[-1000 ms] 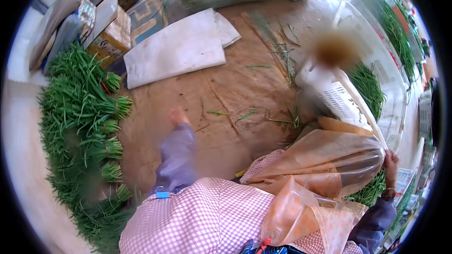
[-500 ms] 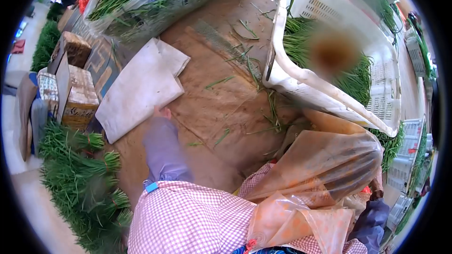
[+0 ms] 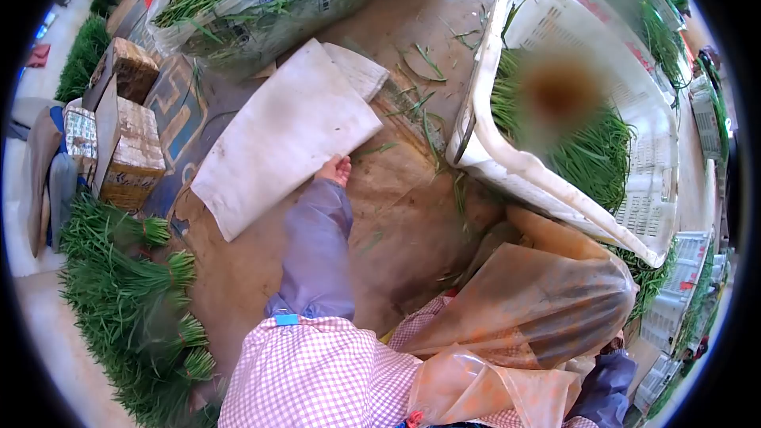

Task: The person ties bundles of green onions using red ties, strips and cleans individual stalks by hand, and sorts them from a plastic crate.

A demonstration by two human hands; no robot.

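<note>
My left hand (image 3: 336,170) grips the near edge of a folded white sheet (image 3: 285,131), which lies on the brown ground cover. Its fingers are curled round that edge. My right hand is hidden behind the translucent orange apron (image 3: 523,301) over my knee; only the purple sleeve (image 3: 606,384) shows at the lower right. Beyond that knee a large white plastic crate (image 3: 547,190) holds loose green stalks (image 3: 590,158).
Tied green bundles (image 3: 127,301) line the left side. Cardboard boxes (image 3: 135,147) stand behind them. A clear bag of greens (image 3: 261,20) lies at the top. Loose stalks are scattered by the crate. More white crates (image 3: 674,277) are at the right.
My left hand has reached forward and taken hold of the sheet, which has shifted to the right. My right hand, earlier at the crate's rim, has dropped out of sight.
</note>
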